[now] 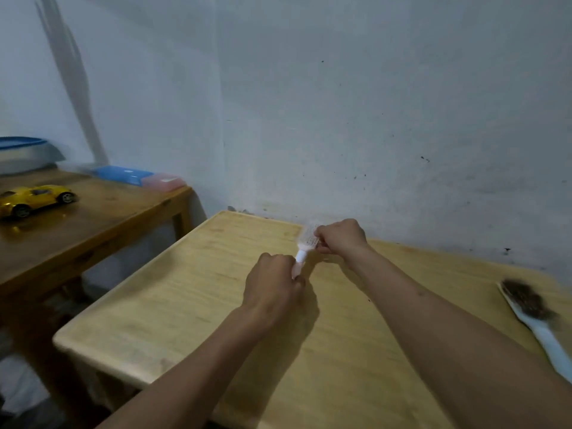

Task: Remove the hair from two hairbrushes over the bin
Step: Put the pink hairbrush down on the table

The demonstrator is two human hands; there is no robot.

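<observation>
My left hand grips the handle of a white hairbrush and holds it above the light wooden table, near the wall. My right hand is closed on the brush's head, fingers pinched at the bristles; any hair there is hidden by the fingers. A second white hairbrush lies at the table's right edge, its bristles matted with dark brown hair. No bin is in view.
A darker wooden table stands to the left, with a gap between the two. It carries a yellow toy car, blue and pink plastic boxes and a blue-lidded container. The grey wall is close behind.
</observation>
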